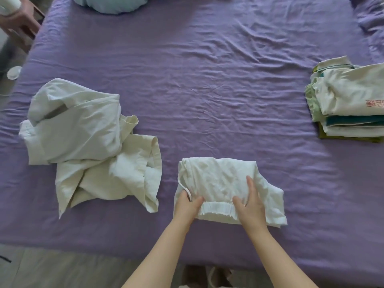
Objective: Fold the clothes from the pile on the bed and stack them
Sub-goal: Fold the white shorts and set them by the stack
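Note:
A folded white garment (222, 179) with an elastic waistband lies on the purple bed (207, 90) near its front edge. My left hand (187, 206) grips the garment's near left corner, thumb on top of the cloth. My right hand (250, 204) grips the near right part, with the thumb by the waistband and the fingers over the cloth. A loose pile of white and cream clothes (87, 142) sits crumpled at the left. A stack of folded clothes (349, 100) stands at the right edge, a white shirt with red print on top.
A pale blue pillow (112, 4) lies at the bed's far edge. More purple bedding (372, 15) is bunched at the far right corner. A wooden stand (22, 23) and a small white round object (14, 72) are left of the bed. Floor shows below the front edge.

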Available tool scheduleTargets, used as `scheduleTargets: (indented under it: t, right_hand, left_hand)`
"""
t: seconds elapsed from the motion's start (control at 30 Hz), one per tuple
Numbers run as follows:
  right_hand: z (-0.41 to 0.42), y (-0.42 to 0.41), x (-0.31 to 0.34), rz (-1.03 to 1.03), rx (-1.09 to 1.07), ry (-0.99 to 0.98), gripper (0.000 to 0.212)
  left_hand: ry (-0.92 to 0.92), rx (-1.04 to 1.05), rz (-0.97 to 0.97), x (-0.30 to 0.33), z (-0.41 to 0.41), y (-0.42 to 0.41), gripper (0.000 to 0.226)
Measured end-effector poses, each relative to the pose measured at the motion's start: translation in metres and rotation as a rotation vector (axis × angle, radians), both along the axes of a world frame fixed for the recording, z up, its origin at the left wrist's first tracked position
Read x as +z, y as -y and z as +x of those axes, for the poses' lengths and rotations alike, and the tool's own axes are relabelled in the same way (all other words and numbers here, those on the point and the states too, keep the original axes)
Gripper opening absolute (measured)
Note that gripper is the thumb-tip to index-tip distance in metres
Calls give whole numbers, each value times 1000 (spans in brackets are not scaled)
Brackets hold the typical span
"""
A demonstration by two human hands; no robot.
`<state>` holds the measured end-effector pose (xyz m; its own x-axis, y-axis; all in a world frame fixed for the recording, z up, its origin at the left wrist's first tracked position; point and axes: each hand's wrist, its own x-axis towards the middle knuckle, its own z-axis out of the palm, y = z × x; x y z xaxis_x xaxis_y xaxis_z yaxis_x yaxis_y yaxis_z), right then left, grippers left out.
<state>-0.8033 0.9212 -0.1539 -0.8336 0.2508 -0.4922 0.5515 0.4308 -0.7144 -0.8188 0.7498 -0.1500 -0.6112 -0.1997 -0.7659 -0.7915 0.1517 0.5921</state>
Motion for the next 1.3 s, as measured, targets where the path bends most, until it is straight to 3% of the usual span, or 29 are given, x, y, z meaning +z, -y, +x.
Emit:
scheduleTargets:
  t: [0.1,0.17,0.3,0.37,0.47,0.6,0.7,0.77,0.83,0.97,1.17,1.3]
  right_hand:
    - [-6,-5,-7,259,159,111,64]
    - [-12,-12,-8,365,127,153,65]
    - [-20,-41,-14,500,-12,250,96]
    - [-22,-52,-21,388,-145,374,114]
    - [-29,-51,-32,100,-365,457,128]
    - [-43,-38,-34,62,-351,535,133]
    - [-43,-31,-27,189,-110,586,131]
    - [-40,-26,-25,258,-24,549,119]
    - [-36,-22,-26,234,-72,464,98]
    - [-35,-28,-32,78,-151,318,65]
    - [-41,-93,-19,-39,-190,143,64]
    - [-49,-172,-1,47,-200,44,66]
  left_hand:
    - [-85,-94,-480,-11,-6,-3,67]
    - [-125,-117,-632,-15,-14,-4,91]
    - [15,-199,-512,-32,-37,4,117]
    - [151,-197,-425,-40,-47,9,126]
    - [230,-247,-457,-46,-53,10,130]
    - [230,-108,-298,-52,-53,15,117]
    - [228,28,-159,-51,-52,18,86]
    - [225,106,9,-46,-52,14,60]
    - [241,144,84,-42,-53,13,47]
    - [267,180,107,-35,-57,8,43]
    - [177,176,166,-7,-59,-44,43]
    - [133,85,335,5,-67,-115,40]
